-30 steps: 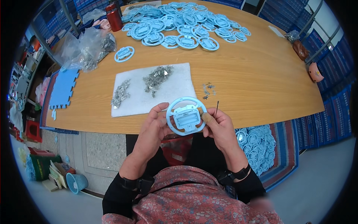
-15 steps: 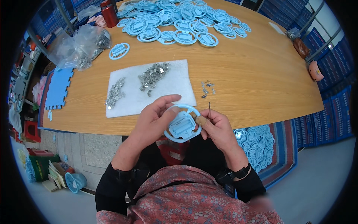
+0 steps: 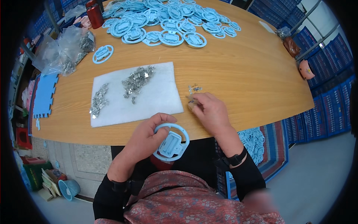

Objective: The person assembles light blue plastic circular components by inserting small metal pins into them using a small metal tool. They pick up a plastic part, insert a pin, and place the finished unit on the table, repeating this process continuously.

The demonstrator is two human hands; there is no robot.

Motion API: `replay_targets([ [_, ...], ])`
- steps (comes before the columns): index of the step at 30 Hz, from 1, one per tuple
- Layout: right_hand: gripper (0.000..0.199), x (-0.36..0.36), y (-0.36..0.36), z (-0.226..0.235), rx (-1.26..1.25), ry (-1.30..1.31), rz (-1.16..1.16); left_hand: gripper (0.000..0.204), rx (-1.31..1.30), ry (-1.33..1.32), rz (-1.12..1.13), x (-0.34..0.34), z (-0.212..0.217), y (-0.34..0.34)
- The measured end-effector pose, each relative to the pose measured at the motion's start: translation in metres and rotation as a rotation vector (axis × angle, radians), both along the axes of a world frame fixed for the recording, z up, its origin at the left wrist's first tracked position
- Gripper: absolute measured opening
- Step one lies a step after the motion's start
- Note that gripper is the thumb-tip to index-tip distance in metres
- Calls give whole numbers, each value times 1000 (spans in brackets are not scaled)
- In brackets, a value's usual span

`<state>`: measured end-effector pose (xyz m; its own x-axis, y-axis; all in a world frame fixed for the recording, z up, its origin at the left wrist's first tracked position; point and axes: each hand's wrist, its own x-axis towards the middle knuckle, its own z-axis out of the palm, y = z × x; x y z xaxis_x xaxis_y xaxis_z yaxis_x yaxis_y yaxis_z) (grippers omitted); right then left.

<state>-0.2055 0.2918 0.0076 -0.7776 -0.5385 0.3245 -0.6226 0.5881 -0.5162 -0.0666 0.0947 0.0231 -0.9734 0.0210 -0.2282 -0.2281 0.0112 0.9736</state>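
Note:
My left hand grips a light blue plastic ring with a centre block, held just off the near edge of the wooden table. My right hand rests on the table with its fingertips pinched at a few small metal parts beside a white foam sheet. Two heaps of small metal pieces lie on that sheet.
A large pile of the same blue rings covers the far side, with one ring apart. Clear bags of metal parts, a red bottle and a blue foam mat lie at the left. More blue rings lie below the table.
My left hand has lowered the blue ring toward my lap. My right hand has left the ring and reached forward onto the table to the loose metal parts.

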Motion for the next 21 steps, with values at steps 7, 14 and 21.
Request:
replay_targets([
  [7, 18, -4, 6, -11, 10, -38, 2, 22, 89, -74, 80, -4, -3, 1],
  [14, 18, 19, 22, 14, -604, -926, 132, 25, 138, -66, 75, -36, -8, 23],
  [21, 20, 26, 22, 14, -583, -940, 172, 14, 233, -25, 40, -31, -10, 25],
])
